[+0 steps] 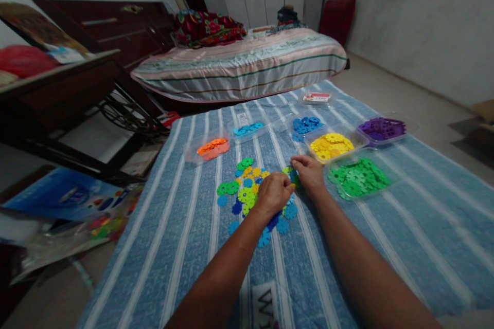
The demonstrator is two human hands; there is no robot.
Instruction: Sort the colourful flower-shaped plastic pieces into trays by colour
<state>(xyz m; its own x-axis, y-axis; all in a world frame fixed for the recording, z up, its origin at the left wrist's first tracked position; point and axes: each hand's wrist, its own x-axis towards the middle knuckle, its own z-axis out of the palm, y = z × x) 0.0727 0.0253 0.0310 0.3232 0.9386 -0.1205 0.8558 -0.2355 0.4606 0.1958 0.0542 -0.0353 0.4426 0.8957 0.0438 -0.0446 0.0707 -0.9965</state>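
Observation:
A loose pile of notched plastic discs in lime green [247,195], yellow, green and blue [264,238] lies on the striped cloth. Over its right part is my left hand [275,193], fingers curled in, with a bit of a yellow disc [292,185] showing at the fingertips. My right hand [309,174] is at the pile's right edge, thumb and fingers drawn together beside a lime disc [286,169]; whatever is between them is hidden. Close to my right hand stand a clear tub of yellow discs [332,146] and one of green discs [362,177].
Further tubs hold orange [213,149], light blue [249,129], dark blue [306,126] and purple pieces [382,129]. A lidded box [316,97] with a red-and-white label sits at the far edge. Beyond is a bed [247,69]; a dark sewing table [57,74] stands left.

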